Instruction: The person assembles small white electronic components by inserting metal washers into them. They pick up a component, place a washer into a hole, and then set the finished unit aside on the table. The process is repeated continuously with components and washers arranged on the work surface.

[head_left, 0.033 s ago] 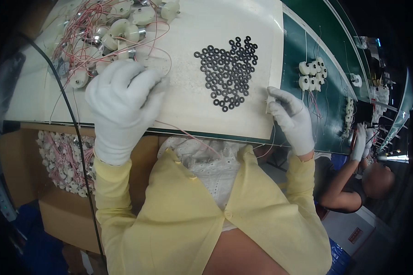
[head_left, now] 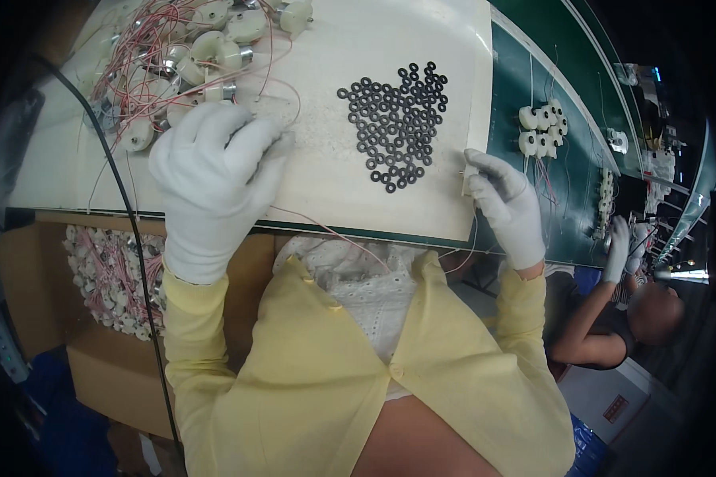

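My left hand [head_left: 215, 179], in a white glove, is closed with curled fingers beside the heap of motors at the table's left. Its fingertips hide whatever they hold. A thin pink wire [head_left: 326, 232] runs from beneath this hand down across my lap. At the right edge of the white sheet, my gloved right hand [head_left: 503, 195] pinches a small whitish part [head_left: 467, 175] between thumb and fingers. From that part a thin wire hangs toward my lap. Between my hands, farther back, lie many small black rings [head_left: 394, 123] in one flat layer.
Whitish plastic motors [head_left: 215, 52] with tangled pink wires cover the far left. Right of the sheet stand several grouped motors [head_left: 542, 127] on the green surface. A black cable [head_left: 123, 179] crosses at left, above a cardboard box [head_left: 119, 366] of wired parts. A co-worker [head_left: 597, 326] sits at right.
My two hands stay almost exactly where they were. The co-worker's raised gloved hand at right has shifted slightly left.
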`<state>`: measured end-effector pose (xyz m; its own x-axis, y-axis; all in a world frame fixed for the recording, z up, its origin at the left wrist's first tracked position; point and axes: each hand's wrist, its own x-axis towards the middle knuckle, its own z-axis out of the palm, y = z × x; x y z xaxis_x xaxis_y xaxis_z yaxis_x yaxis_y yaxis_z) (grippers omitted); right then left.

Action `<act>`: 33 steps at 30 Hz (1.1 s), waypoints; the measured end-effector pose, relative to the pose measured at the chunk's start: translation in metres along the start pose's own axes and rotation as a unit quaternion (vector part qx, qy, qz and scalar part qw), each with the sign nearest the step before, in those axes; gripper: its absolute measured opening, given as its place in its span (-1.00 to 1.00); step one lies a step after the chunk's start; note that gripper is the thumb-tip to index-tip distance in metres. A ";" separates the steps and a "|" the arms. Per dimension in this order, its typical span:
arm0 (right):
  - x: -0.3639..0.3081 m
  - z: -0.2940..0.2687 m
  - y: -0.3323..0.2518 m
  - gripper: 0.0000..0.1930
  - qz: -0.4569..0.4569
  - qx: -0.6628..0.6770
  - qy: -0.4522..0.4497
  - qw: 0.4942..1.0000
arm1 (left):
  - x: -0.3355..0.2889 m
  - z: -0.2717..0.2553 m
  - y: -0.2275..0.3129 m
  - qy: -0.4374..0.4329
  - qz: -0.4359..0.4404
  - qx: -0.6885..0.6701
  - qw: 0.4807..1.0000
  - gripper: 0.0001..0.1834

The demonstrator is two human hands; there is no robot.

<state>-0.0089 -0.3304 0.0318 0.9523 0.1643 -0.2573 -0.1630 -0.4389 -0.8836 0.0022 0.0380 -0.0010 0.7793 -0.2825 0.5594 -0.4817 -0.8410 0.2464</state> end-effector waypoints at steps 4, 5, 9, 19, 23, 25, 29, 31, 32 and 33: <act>-0.002 0.000 -0.002 -0.57 0.016 0.033 0.018 0.999 | 0.002 0.002 -0.002 0.141 -0.017 -0.001 0.990 -0.68; -0.002 0.000 -0.002 -0.57 0.023 0.037 0.021 0.999 | -0.002 0.001 -0.002 0.157 -0.047 -0.006 0.986 -0.68; -0.002 0.001 0.000 -0.59 0.015 -0.004 0.027 1.000 | -0.020 0.000 -0.008 0.092 -0.132 0.030 0.986 -0.69; 0.015 0.006 -0.013 -0.62 -0.211 -0.176 -0.025 0.961 | -0.016 -0.003 -0.004 0.051 -0.113 0.058 0.991 -0.66; 0.027 0.009 -0.032 -0.63 -0.262 -0.246 -0.047 0.932 | -0.017 -0.002 -0.006 0.058 -0.113 0.045 0.991 -0.65; 0.036 0.013 -0.040 -0.64 -0.312 -0.284 -0.055 0.905 | -0.018 -0.001 -0.008 0.057 -0.110 0.040 0.991 -0.68; 0.045 0.011 -0.052 -0.58 -0.323 -0.406 -0.106 0.848 | -0.019 0.000 -0.011 0.057 -0.111 0.024 0.992 -0.76; 0.046 0.010 -0.058 -0.61 -0.341 -0.444 -0.106 0.822 | -0.020 0.001 -0.012 0.062 -0.110 0.022 0.992 -0.78; 0.045 0.010 -0.062 -0.63 -0.349 -0.463 -0.105 0.808 | -0.020 0.001 -0.012 0.063 -0.108 0.023 0.992 -0.78; 0.045 0.009 -0.065 -0.64 -0.348 -0.474 -0.110 0.801 | -0.020 0.000 -0.012 0.065 -0.105 0.025 0.992 -0.79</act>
<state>0.0419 -0.2869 0.0745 0.6421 0.7665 0.0145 0.7563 -0.6302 -0.1755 -0.0074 0.0531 -0.0151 0.8010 -0.0390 0.5974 -0.2906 -0.8978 0.3310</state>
